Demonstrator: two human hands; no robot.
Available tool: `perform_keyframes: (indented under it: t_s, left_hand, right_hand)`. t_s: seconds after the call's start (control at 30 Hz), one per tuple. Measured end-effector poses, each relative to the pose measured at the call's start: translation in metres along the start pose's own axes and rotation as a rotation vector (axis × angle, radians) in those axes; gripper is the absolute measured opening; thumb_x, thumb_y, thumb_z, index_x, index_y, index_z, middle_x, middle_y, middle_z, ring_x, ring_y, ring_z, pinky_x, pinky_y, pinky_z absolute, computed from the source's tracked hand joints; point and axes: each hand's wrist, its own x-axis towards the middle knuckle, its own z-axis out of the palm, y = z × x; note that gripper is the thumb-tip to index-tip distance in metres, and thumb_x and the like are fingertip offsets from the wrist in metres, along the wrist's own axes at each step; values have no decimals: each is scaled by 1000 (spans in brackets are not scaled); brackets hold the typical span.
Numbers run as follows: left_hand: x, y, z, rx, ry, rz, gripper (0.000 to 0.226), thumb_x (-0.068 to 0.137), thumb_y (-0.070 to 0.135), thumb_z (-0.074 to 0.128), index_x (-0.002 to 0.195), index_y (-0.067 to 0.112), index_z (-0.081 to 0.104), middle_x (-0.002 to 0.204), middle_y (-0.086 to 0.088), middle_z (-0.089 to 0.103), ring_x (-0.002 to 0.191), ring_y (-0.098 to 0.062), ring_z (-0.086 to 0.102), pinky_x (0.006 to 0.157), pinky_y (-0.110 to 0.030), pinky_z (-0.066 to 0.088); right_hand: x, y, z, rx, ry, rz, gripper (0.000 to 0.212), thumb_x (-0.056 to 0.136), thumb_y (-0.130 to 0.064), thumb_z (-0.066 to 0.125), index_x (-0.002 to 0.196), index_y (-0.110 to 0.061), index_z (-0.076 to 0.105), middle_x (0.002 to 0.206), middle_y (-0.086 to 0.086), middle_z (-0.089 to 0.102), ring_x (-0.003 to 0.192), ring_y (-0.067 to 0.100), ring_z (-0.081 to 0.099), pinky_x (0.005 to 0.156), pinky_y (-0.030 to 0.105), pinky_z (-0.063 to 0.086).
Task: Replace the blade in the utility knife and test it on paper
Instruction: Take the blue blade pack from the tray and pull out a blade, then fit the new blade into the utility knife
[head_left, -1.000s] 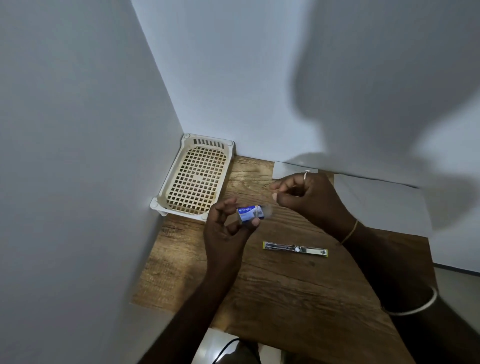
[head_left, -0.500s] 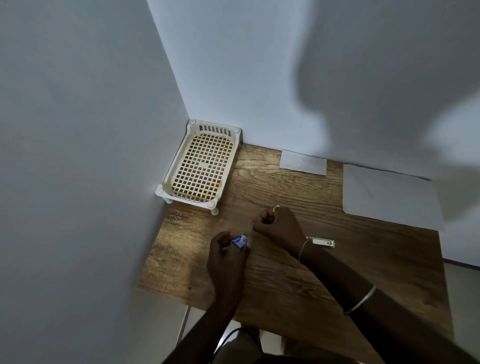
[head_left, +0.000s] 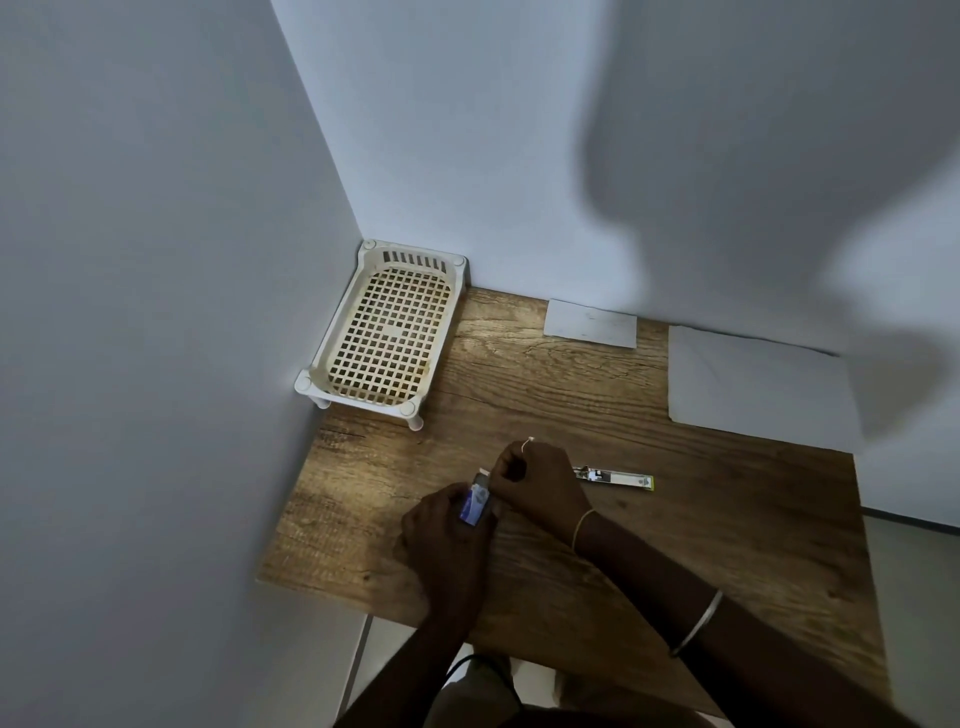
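Left hand (head_left: 447, 540) curled round small blue blade case (head_left: 476, 503) low over wooden surface (head_left: 675, 545), right hand (head_left: 540, 483) fisted and pinching at case's top end, wrist bent down; utility knife (head_left: 613, 476) flat on surface just right of right hand, paper sheet (head_left: 758, 384) well beyond.

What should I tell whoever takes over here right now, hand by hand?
Left hand: holds the blue blade pack.
Right hand: fingers pinched at the pack's top end; whether a blade is gripped cannot be told.
Utility knife: lies on the table, untouched.
Paper sheets lie by the far wall.
Left: fit blade, test cut.
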Motion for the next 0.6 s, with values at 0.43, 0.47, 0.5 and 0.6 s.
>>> perform_keyframes:
  t_s: [0.43, 0.47, 0.5, 0.6]
  left_hand:
    - [32, 86, 6, -469, -250, 196, 19, 97, 20, 68, 113, 23, 78, 104, 9, 79, 100, -1, 72, 90, -31, 58]
    - [35, 89, 10, -505, -290, 155, 17, 96, 24, 69, 110, 25, 80, 101, 8, 80, 98, -6, 74, 91, -38, 59]
    - [37, 91, 14, -538, -335, 122, 17, 94, 28, 71, 109, 27, 80, 99, 7, 81, 97, -10, 76, 91, -43, 60]
    - [42, 91, 20, -587, -442, 90, 17, 90, 34, 73, 105, 34, 80, 97, 6, 82, 95, -15, 78, 90, -51, 61]
  right_hand:
    - [-3, 16, -72, 378, 112, 58, 16, 88, 7, 70, 102, 3, 76, 93, 18, 77, 86, 28, 75, 78, 36, 61]
    - [-3, 17, -76, 364, 120, 53, 16, 86, 6, 72, 101, 2, 77, 92, 18, 78, 88, 28, 75, 79, 37, 61]
    - [-3, 18, -81, 319, 134, 43, 16, 86, 4, 74, 100, -2, 79, 90, 15, 78, 87, 25, 76, 79, 35, 62]
    - [-3, 23, -88, 46, 167, -42, 18, 84, -6, 78, 99, -15, 81, 86, 2, 79, 77, 8, 72, 73, 19, 58]
